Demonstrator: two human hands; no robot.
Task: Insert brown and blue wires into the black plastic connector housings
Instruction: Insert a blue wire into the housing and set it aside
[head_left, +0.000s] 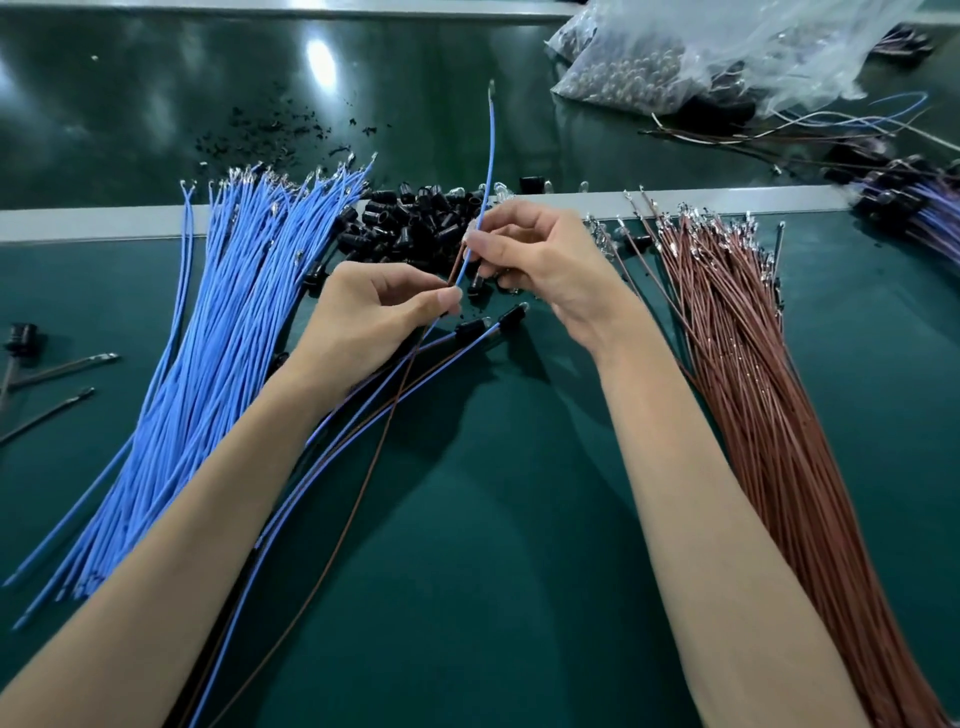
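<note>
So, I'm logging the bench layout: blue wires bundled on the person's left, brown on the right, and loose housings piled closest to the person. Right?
Not quite. The head view shows the black housings piled farther away, between the bundles' far ends, not closest to the person. The blue wires on the left and the brown wires on the right are correct.

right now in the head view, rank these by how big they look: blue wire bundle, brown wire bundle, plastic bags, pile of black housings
1. blue wire bundle and brown wire bundle: alike, no ranking
2. plastic bags, farther off and cut by the frame
3. pile of black housings
</note>
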